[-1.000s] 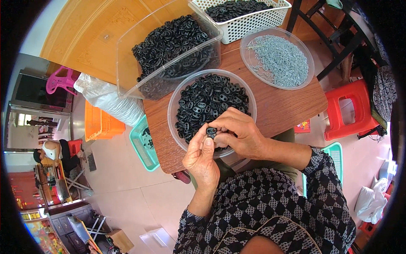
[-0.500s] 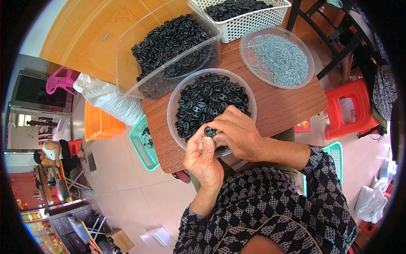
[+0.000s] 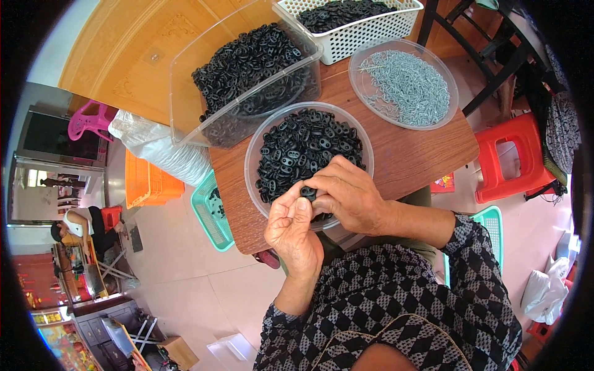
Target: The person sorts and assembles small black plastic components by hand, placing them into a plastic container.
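Observation:
Between the fingertips of both hands is a small black oval plastic piece with two holes. My left hand pinches it from the left, thumb and forefinger pressed on it. From the other side my right hand grips it too, its fingers curled and partly hiding it. Both hands are over the near rim of a round clear tub, which is heaped with similar black pieces. Whether a screw is also in my fingers I cannot make out.
On the wooden table stand a clear bin of black parts and a round lid holding silvery screws. Behind is a white perforated basket. Red stool right; green basket left. Another person sits far left.
My left hand has shifted slightly left and down, its thumb lower on the black piece. My right hand stays nearly in place, and the piece remains between them.

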{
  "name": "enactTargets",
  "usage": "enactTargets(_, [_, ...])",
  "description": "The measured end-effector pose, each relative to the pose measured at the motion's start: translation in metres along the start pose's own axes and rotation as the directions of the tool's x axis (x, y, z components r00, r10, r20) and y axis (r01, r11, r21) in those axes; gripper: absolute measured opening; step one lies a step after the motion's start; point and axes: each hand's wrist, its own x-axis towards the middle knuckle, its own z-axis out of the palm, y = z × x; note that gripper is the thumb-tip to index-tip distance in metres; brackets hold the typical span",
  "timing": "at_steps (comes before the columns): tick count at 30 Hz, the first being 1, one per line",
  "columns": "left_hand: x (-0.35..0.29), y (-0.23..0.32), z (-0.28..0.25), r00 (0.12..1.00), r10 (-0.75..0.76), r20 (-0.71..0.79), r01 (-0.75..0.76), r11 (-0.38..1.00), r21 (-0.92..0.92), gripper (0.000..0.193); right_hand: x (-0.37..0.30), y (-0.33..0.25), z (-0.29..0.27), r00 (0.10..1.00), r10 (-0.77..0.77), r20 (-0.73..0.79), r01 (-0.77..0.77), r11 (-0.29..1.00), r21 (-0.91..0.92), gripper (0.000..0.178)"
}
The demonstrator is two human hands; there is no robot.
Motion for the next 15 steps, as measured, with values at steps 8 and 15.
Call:
enactTargets(8, [0.001,-0.005,-0.003,0.998,0.066,0.010,-0.066,0.998,0.023,0.027,0.004,-0.008,-0.009,0.990,0.139,0.031,-0.142,0.977,0.156,0.023])
enactTargets(15, [-0.004,-0.013,-0.004,0.983,0.183,0.024,-0.184,0.982,0.052,0.028,0.003,-0.008,-0.006,0.995,0.096,-0.017,-0.092,0.982,0.162,0.025])
